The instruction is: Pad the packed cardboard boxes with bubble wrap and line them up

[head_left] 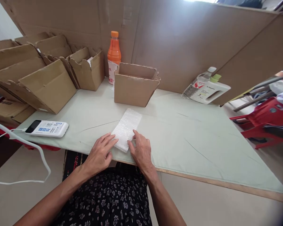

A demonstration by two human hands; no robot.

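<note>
Here both hands rest on the near end of a bubble wrap sheet [126,128] lying flat on the pale green table [191,131], close to its near edge. The left hand [100,153] presses the sheet's near left corner with fingers stretched out and slightly spread. The right hand [141,150] lies just beside the near right corner, fingers loosely together, fingertips touching the sheet. Beyond the sheet stands an open cardboard box [135,84], with an orange bottle [114,56] behind it. A white power bank [47,128] lies to the left.
</note>
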